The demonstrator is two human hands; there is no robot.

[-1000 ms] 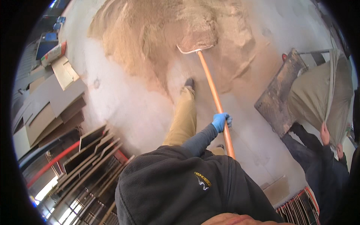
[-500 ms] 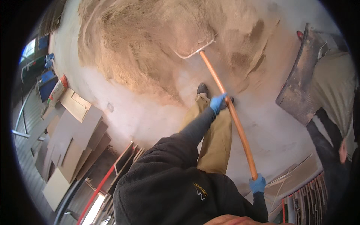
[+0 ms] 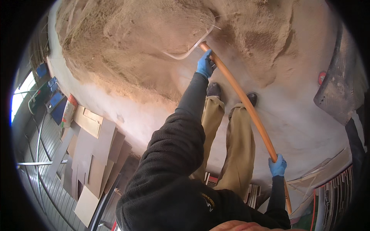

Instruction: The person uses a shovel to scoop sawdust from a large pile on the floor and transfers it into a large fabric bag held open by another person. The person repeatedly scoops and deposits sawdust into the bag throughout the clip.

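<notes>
a long-handled shovel runs aslant from the upper middle of the frame to the lower right. its long axis goes from upper left to lower right, bowed by the lens, with the blade at the upper end and the far end of the handle near the lower edge. the blade points toward the top of the frame, into a large brown heap of loose, powdery material; only its pale back edge shows clearly, and its front is lost in the brown.

the left hand, in a blue glove, has its fingers wrapped around the handle just below the blade, upper middle. the right hand, gloved alike, grasps the handle at lower right, and a length of it sticks out below that grip.

two dark boots stand near the centre of the frame, on either side of which pale floor shows. flat boards lie overlapped at lower left, a bag beside their upper end. a dark, worn sheet is at the right rim, a small red object beside it.
</notes>
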